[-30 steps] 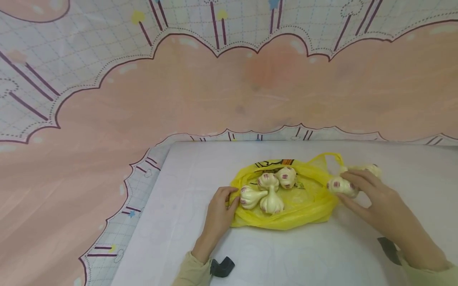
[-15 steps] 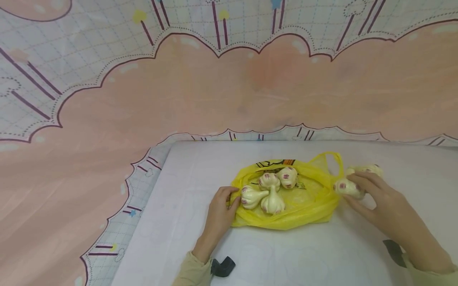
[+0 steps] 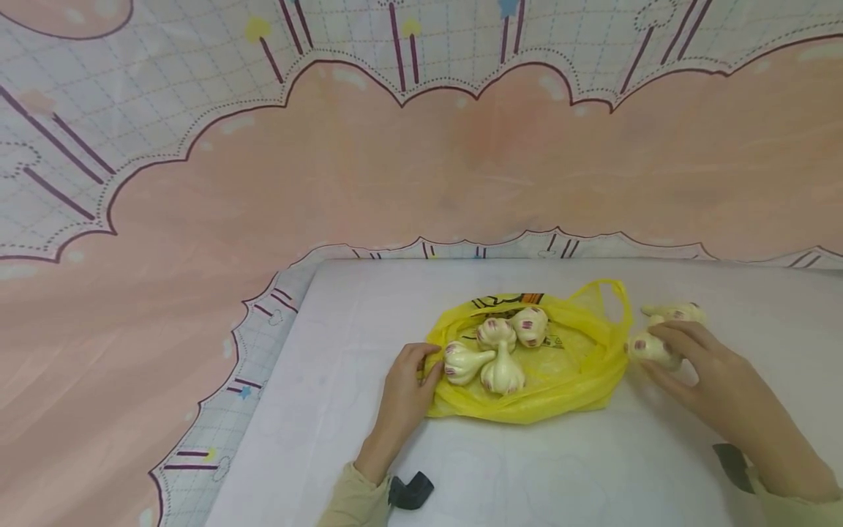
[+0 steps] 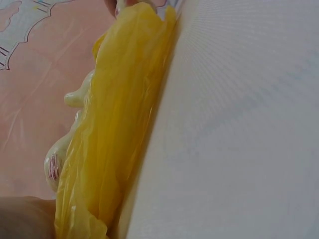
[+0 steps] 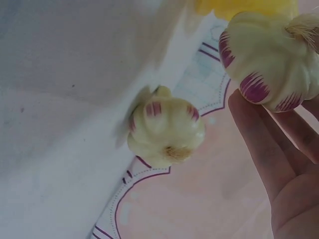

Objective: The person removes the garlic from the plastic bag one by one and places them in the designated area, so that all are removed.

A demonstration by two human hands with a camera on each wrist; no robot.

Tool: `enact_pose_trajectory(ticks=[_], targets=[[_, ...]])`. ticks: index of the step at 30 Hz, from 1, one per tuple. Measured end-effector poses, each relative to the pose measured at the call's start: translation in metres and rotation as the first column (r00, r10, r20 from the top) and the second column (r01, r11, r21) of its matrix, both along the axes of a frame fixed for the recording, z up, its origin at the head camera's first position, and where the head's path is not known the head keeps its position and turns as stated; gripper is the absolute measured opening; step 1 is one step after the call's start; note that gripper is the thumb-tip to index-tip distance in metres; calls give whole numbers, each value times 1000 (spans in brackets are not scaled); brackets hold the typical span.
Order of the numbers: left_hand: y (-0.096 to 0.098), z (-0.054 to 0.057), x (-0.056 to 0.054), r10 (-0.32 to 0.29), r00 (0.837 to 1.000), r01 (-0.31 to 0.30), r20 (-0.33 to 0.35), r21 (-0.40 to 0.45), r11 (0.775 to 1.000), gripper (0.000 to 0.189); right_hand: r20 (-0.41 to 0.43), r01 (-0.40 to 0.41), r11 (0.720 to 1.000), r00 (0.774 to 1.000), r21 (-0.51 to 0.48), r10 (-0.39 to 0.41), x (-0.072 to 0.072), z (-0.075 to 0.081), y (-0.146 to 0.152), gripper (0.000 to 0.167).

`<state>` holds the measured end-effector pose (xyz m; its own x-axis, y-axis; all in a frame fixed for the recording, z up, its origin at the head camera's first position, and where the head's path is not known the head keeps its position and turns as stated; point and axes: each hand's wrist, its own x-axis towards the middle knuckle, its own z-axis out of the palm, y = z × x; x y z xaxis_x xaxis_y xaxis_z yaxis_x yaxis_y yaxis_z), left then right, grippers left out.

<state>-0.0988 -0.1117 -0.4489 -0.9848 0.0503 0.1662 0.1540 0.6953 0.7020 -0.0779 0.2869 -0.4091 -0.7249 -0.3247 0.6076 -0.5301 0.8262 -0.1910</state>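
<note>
My left hand (image 3: 407,388) grips the left rim of a yellow plastic bag (image 3: 560,402) that lies spread open on the table. Several whitish garlic bulbs (image 3: 503,375) with purple marks sit inside it. To the right of the bag, my right hand (image 3: 718,377) holds another garlic bulb (image 3: 650,350) between thumb and fingers. That held bulb (image 5: 269,64) shows its root tuft in the right wrist view. Just behind it, one more garlic bulb (image 3: 678,313) rests on the table. In the left wrist view the bag (image 4: 119,119) hides most of its contents.
The white tabletop (image 3: 527,468) stretches around the bag. Behind and to the left hangs a pink patterned cloth (image 3: 395,176). A loop handle (image 3: 622,300) of the bag stands up at its right end. Dark straps (image 3: 411,492) are near the wrists.
My right hand has moved a little to the right with the garlic bulb, away from the bag's right edge. The left hand has stayed at the bag's rim.
</note>
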Motion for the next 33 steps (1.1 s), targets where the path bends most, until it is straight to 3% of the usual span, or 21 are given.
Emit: enact_pose_trajectory(ticks=[9, 16, 22, 33], targets=[[1, 0, 0, -1, 1000, 1, -8, -13, 1000, 23, -23, -12, 1000, 1000, 7, 12, -3, -9, 8, 74], [0, 1, 1, -1, 1000, 0, -11, -15, 1000, 23, 42, 26, 999, 999, 23, -27, -1, -12, 11, 51], [0, 1, 1, -3, 1000, 3, -9, -12, 1000, 24, 102, 49, 998, 993, 48, -54, 0, -13, 10, 54], [0, 1, 0, -4, 1000, 4, -20, -20, 1000, 23, 71, -18, 999, 997, 41, 15, -6, -21, 17, 48]])
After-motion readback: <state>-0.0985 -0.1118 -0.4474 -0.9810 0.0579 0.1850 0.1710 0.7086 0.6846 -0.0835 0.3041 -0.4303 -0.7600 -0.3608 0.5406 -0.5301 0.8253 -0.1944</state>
